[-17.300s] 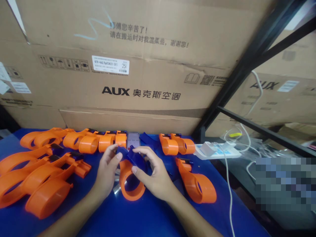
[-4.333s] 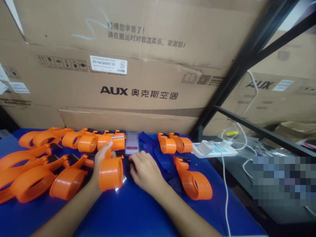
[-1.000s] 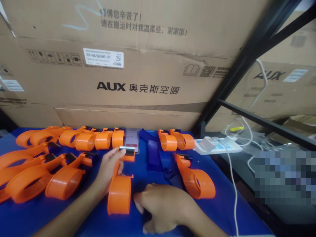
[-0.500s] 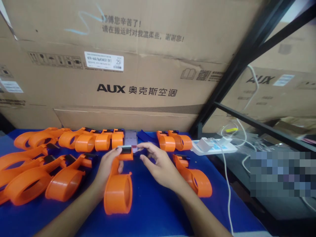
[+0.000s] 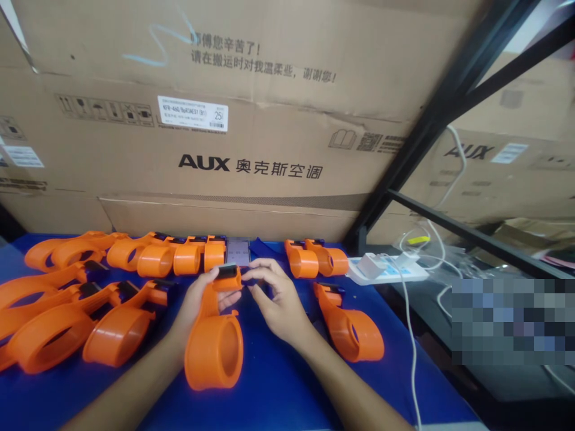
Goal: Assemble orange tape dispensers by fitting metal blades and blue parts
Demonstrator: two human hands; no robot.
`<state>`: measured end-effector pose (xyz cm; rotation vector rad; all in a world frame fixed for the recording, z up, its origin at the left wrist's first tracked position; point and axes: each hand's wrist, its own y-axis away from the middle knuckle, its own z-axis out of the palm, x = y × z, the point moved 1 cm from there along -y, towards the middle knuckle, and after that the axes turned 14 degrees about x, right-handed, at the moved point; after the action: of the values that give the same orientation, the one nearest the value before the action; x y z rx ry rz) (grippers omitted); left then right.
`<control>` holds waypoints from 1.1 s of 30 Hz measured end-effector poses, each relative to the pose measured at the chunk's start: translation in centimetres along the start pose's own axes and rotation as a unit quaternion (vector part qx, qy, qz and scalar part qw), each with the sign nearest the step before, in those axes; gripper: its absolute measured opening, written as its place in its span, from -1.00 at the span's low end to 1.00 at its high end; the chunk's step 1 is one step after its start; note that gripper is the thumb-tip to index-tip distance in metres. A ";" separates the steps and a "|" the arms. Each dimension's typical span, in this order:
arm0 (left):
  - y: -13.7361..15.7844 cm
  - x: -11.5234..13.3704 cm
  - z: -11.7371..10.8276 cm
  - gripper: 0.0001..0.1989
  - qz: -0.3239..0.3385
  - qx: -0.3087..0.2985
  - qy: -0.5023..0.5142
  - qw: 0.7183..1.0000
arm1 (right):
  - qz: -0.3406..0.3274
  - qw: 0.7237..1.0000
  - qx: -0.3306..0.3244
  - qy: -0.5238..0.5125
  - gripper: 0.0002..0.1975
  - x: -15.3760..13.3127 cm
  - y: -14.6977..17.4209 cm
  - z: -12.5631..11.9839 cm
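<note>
My left hand (image 5: 201,299) is closed around the neck of an orange plastic tape dispenser (image 5: 213,353), its round hub hanging toward me. A black strip lies along the top of the dispenser's head. My right hand (image 5: 276,299) is at the right end of that head, with thumb and fingertips pinched together. Something small and dark shows at those fingertips, too small to name. Just behind both hands, a phone (image 5: 238,251) with a lit screen lies at the back of the blue table.
Several more orange tape dispensers (image 5: 155,261) lie to the left, and another dispenser (image 5: 359,332) lies right of my hands. A white power strip (image 5: 395,272) with cables sits at the right edge. Cardboard boxes (image 5: 269,120) and a black metal frame (image 5: 417,137) stand behind.
My right hand has moved slightly left and down, its fingertips closing at the dispenser's head. The dispenser in my left hand has turned a little, showing more of its hub opening.
</note>
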<state>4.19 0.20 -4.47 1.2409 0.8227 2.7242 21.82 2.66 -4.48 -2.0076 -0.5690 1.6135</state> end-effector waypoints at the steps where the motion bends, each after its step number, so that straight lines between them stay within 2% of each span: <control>1: 0.0 0.0 0.0 -0.68 0.006 0.004 0.010 1.000 | 0.006 1.000 -0.002 -0.017 -0.79 0.1 0.1 0.2; 7: -0.5 -0.2 0.4 -0.70 0.015 -0.018 0.025 0.999 | 0.068 0.988 0.013 -0.136 -0.65 -0.1 0.7 1.3; 12: -0.5 -0.7 -0.6 -0.60 -0.017 -0.032 -0.016 0.999 | 0.173 0.967 0.023 -0.186 -0.57 -0.7 1.2 1.8; 16: -0.8 -0.8 -0.9 -0.62 -0.010 -0.032 -0.019 0.999 | 0.201 0.956 -0.001 -0.213 -0.56 -1.1 1.2 2.3; 19: -1.2 -0.7 -0.5 -0.66 0.014 -0.021 -0.020 0.999 | 0.184 0.963 -0.012 -0.196 -0.63 -0.9 1.1 2.3; 21: -1.1 -0.7 -0.2 -0.65 0.024 -0.012 -0.034 0.999 | 0.163 0.975 0.020 -0.151 -0.67 -0.6 1.0 1.9; 24: -0.7 -0.7 0.1 -0.59 0.042 0.004 -0.065 0.997 | 0.099 0.991 0.077 -0.052 -0.70 -0.1 0.8 1.0; 27: -0.3 -0.8 0.2 -0.58 0.077 0.021 -0.080 0.994 | 0.022 0.994 0.103 0.033 -0.73 -0.1 0.6 0.4; 33: -0.5 -1.2 -0.2 -0.61 0.119 -0.042 -0.112 0.986 | -0.039 0.995 0.078 0.043 -0.70 -0.4 1.0 0.9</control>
<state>4.76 0.29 -5.64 1.6847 0.5620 2.6867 20.88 1.78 -4.94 -1.9056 -0.4682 1.4704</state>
